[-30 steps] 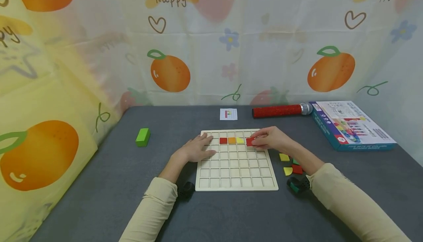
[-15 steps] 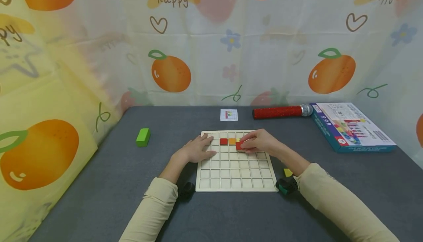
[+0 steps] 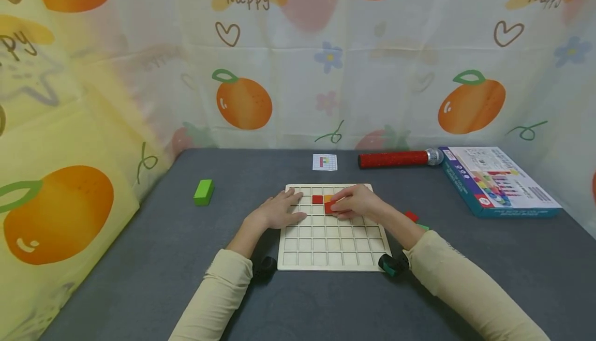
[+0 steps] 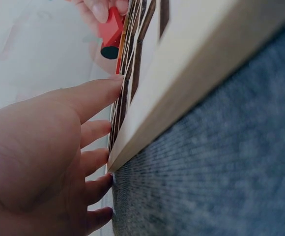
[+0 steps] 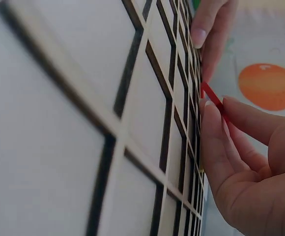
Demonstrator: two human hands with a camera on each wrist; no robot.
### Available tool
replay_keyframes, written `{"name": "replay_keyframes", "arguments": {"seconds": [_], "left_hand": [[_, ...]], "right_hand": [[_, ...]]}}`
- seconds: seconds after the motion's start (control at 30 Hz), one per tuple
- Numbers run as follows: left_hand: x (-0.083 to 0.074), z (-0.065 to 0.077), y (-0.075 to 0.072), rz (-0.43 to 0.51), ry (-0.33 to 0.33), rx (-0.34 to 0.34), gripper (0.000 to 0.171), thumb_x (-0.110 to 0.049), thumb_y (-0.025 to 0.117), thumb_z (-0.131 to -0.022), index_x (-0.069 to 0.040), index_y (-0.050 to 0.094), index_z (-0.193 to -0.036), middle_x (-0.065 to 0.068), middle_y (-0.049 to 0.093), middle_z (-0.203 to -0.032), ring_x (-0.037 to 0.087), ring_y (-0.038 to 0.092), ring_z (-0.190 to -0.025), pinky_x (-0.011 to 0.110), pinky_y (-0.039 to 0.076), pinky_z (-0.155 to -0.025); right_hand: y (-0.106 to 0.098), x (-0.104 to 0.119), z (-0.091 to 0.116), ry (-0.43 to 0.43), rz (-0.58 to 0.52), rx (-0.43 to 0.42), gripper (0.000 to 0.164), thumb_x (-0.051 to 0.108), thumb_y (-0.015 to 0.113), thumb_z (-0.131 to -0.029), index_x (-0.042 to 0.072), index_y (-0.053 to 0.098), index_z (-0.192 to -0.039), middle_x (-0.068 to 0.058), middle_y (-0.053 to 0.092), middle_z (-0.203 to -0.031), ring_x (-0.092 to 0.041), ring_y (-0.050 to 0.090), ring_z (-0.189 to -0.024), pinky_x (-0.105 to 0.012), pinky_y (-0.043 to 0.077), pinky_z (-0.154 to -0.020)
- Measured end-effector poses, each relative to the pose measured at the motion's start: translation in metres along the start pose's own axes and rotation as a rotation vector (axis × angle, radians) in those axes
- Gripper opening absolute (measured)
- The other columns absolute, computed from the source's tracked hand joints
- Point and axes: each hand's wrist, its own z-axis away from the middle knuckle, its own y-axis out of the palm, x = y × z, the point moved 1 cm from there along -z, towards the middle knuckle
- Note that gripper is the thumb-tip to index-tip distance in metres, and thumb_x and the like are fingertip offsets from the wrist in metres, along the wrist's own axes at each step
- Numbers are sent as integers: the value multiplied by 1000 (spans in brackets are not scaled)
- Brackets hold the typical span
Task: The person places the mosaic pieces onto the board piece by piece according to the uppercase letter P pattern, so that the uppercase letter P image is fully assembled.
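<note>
A pale gridded board lies on the grey table. My left hand rests on its left edge with the fingers spread, and the left wrist view shows the fingertips along that edge. Between thumb and fingers, my right hand pinches a red square tile over an upper row; the right wrist view shows this tile tilted against the grid. Another red tile sits in a cell of the second row, with a partly covered orange tile beside it. The right hand hides the cells further right.
Loose red and green pieces lie near the right forearm, partly hidden. Behind the board are a small printed card and a red microphone. A flat box lies at right, a green block at left.
My right hand has moved left over the board with the red tile, from right of the yellow tile to below the orange one, covering the yellow. The left hand stays in place.
</note>
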Motion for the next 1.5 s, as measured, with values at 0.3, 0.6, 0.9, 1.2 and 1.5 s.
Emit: {"name": "replay_keyframes", "arguments": {"seconds": [0.3,0.6,0.9,1.2,1.5], "left_hand": [[-1,-3,1,-22,-8,3,66,-45,51,-96,-13,31,-151,12,19,-156,31,13,-143,53,15,-110],[-3,-4,0,-30,-6,-3,66,-45,51,-96,-12,32,-150,13,20,-156,32,15,-142,54,16,-110],[-2,-3,-1,-22,-1,-6,66,-44,52,-96,-11,32,-150,14,21,-155,33,15,-142,55,17,-109],[-2,-1,-1,-20,-1,-7,66,-43,51,-97,-10,31,-150,15,20,-155,34,14,-142,54,16,-110],[-1,0,0,-21,-5,-7,66,-43,52,-97,-10,32,-150,15,21,-155,33,16,-142,54,17,-109]], "right_hand": [[9,3,-6,15,21,-49,28,2,71,-85,-5,65,-112,-17,66,-95,-16,67,-67,-28,55,-64],[18,5,-10,45,10,-90,27,2,73,-83,-5,67,-108,-16,66,-92,-15,67,-66,-27,55,-63],[25,8,-14,54,60,-125,24,2,74,-82,-5,69,-104,-14,67,-84,-13,65,-59,-26,55,-59],[29,10,-15,63,111,-139,21,3,75,-81,-3,70,-101,-11,67,-79,-12,63,-57,-25,54,-58],[33,10,-15,41,137,-133,20,4,74,-83,-3,69,-101,-10,67,-76,-13,62,-58,-24,54,-58]]}}
